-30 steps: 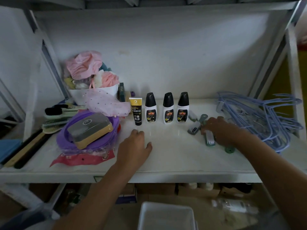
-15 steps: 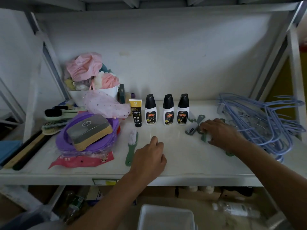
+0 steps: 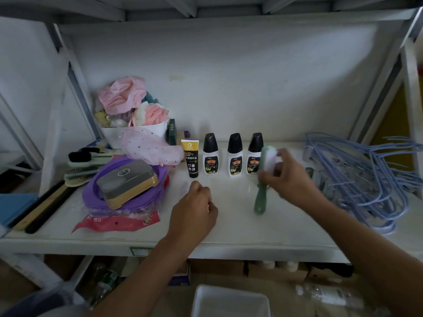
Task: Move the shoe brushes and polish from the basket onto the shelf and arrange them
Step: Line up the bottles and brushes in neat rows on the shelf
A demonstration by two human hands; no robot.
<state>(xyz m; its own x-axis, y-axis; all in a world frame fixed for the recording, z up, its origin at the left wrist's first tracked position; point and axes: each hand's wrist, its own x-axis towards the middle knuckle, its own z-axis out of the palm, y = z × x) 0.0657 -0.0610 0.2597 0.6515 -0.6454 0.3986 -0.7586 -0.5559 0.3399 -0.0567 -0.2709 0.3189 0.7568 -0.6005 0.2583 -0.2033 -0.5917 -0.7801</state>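
Green brush (image 3: 259, 197): lifted and tilted over the shelf (image 3: 240, 227), bristle head toward the back edge and handle end toward the front edge, just in front of the right-most bottle.
Right hand (image 3: 290, 177): fingers (image 3: 280, 156) closed round the white bristle head; the handle hangs free below.
Left hand (image 3: 194, 211): fingers curled, low over the shelf near the middle of the front edge. White bristles (image 3: 185, 188) show just past the knuckles, but I cannot tell whether it grips anything.
Polish bottles (image 3: 234, 156): three upright in a row along the back edge, with a yellow-and-black tube (image 3: 191, 157) standing at the row's left end.
Basket (image 3: 231, 298): white, below the shelf's front edge.
Weight: the brush is probably light plastic, an easy one-hand carry.
Stiffness: the handle looks rigid, while the bristles likely give when squeezed.
Best hold: the handle or the hard back, which should steer more surely than the bristles.
Caution: the narrow bottles would tip easily if the brush knocks them.
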